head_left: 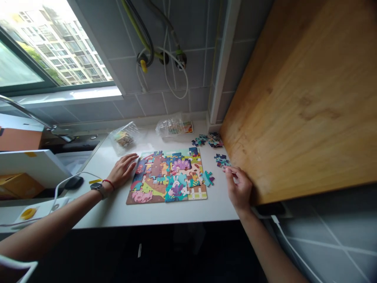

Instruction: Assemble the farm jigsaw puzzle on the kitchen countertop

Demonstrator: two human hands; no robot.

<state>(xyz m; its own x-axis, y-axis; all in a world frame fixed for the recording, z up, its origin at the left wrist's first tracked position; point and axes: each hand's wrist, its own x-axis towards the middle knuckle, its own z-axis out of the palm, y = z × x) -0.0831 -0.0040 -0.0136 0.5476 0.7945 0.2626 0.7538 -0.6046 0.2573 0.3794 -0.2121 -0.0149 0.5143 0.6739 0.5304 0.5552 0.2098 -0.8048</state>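
Note:
A colourful animal jigsaw puzzle [176, 177] lies on the white counter, its pieces joined over much of the board. My left hand [123, 169] rests flat at the puzzle's left edge, fingers stretched out and holding nothing. To the right, my right hand [240, 188] is closed in a pinch beside a small group of loose puzzle pieces [221, 159]; its fingertips seem to hold a puzzle piece, mostly hidden by the fingers. A teal puzzle piece [208, 178] lies at the board's right edge. Further back are more loose pieces [199, 140] and a stack of pieces [215, 140].
Two clear plastic bags stand behind the puzzle, a left bag [125, 136] with pieces inside and a right bag [170, 126] near a picture card [187, 127]. A wooden panel [300, 102] rises close on the right. The counter's front edge [159, 225] is near me.

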